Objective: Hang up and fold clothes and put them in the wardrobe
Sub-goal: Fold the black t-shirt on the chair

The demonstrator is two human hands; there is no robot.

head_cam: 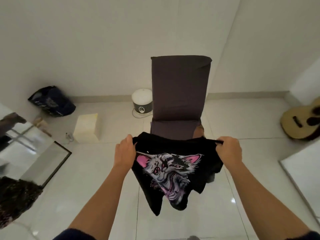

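At centre frame, left hand [125, 150] and right hand [228, 149] each gripped a black cat-print shirt's [170, 172] top edge, grey chair [180, 94] behind.

Guitar [301, 121], rice cooker [142, 103], mirror [34, 153]

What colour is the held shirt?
Black shirt with a grey-and-pink cat print, head view.
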